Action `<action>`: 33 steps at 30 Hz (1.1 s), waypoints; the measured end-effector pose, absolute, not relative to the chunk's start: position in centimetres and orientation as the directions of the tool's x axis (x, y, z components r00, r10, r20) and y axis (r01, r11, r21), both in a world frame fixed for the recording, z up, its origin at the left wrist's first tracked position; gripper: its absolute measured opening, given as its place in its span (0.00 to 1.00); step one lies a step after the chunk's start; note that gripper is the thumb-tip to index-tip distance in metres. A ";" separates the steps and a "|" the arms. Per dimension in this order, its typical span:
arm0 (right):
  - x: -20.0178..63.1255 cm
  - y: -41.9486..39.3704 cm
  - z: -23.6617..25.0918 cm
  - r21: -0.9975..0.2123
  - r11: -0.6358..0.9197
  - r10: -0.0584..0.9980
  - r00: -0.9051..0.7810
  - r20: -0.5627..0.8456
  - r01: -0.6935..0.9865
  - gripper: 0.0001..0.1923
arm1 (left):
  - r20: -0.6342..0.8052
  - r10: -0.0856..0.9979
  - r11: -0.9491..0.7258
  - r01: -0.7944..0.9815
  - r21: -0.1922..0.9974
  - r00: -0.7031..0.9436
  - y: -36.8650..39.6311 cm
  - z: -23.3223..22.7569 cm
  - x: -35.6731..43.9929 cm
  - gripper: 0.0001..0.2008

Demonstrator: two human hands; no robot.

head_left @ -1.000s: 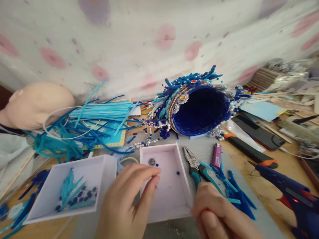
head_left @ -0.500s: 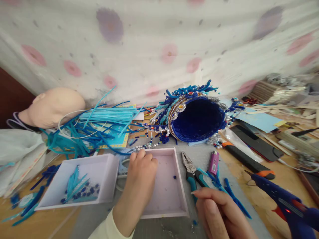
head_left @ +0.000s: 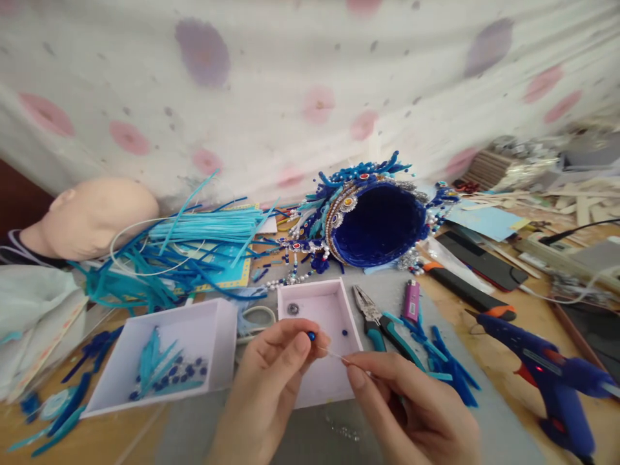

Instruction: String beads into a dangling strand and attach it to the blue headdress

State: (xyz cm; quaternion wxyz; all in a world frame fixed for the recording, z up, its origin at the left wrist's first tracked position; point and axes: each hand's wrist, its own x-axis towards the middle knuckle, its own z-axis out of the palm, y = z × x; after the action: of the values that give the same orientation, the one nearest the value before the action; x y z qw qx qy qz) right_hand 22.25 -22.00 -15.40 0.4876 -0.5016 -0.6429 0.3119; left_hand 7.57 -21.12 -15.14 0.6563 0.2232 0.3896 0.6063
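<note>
My left hand (head_left: 276, 374) pinches a small dark blue bead (head_left: 311, 336) between thumb and fingertips. From the right, my right hand (head_left: 407, 400) grips a thin pale wire (head_left: 332, 352), whose far end reaches towards the bead. Whether the wire passes into the bead is too small to tell. Both hands are over the white tray (head_left: 329, 394), which holds a small round silvery piece (head_left: 293, 309) and one loose blue bead (head_left: 345, 332). To the left stands another white box (head_left: 223, 342) with blue beads and light blue pieces.
Behind the tray lies a blue beaded headdress (head_left: 380, 226), its opening facing me. Pliers (head_left: 372, 320), a purple lighter (head_left: 411, 300) and a blue glue gun (head_left: 547, 368) are on the right. Pipe cleaners (head_left: 208, 229) and a mannequin head (head_left: 97, 216) lie at back left.
My left hand has come back from the tray's upper left and now has a bead. My right hand has moved left to meet it. The view has shifted slightly.
</note>
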 end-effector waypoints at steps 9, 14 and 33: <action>21.0 -22.4 -15.0 -0.805 0.420 0.898 -0.064 0.436 0.418 0.05 | -0.320 0.947 0.224 -0.753 0.619 0.019 -21.5 -14.2 7.6 0.10; 20.7 -22.5 -14.8 -0.782 0.436 0.886 -0.062 0.459 0.446 0.05 | -0.298 0.954 0.203 -0.744 0.636 0.006 -21.8 -14.4 7.5 0.10; 21.3 -22.4 -15.2 -0.946 0.285 0.949 -0.183 0.257 0.151 0.13 | 0.061 0.995 -0.069 -0.114 0.991 -0.078 -22.9 -14.0 7.6 0.05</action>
State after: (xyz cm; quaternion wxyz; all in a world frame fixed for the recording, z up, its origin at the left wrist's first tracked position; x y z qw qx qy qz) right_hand 21.31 -22.35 -15.19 0.4761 -0.4266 -0.6449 0.4189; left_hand 7.61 -22.89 -14.03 0.4927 0.4671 0.4718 0.5626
